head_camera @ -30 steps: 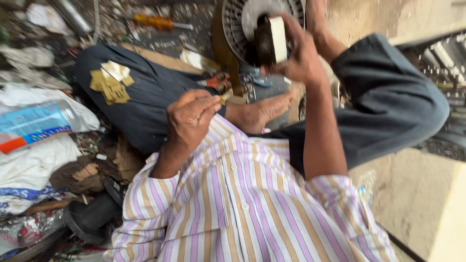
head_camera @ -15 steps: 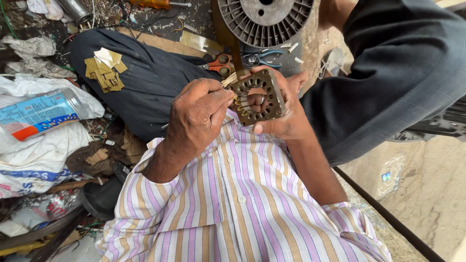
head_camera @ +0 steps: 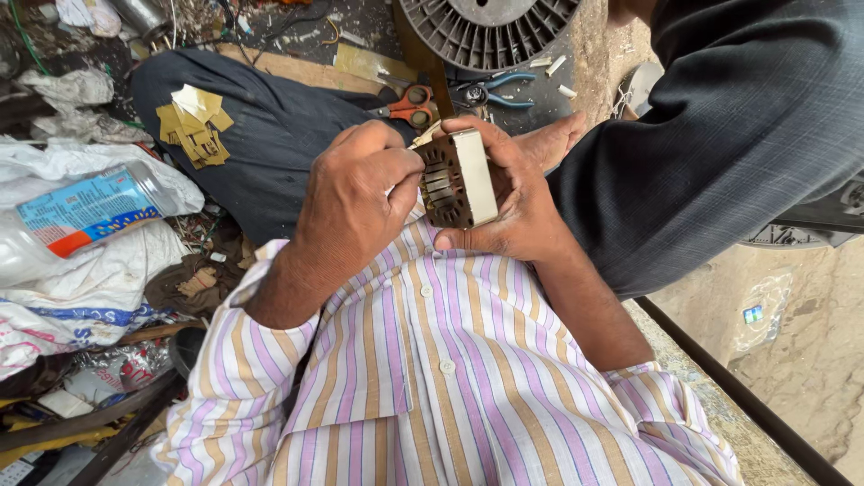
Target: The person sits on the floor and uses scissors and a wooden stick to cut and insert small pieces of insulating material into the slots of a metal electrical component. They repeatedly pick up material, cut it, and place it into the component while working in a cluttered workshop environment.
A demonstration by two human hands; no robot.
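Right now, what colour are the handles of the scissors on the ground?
Orange handles on the scissors, seen best in the head view.

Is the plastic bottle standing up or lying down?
Lying down. The plastic bottle rests on its side on white bags, left of the left hand.

Beyond my hands lie orange-handled scissors and blue-handled pliers, just below a grey finned wheel. To my left, yellow paper scraps sit on my dark trouser leg; farther left, a plastic bottle rests on white sacks.
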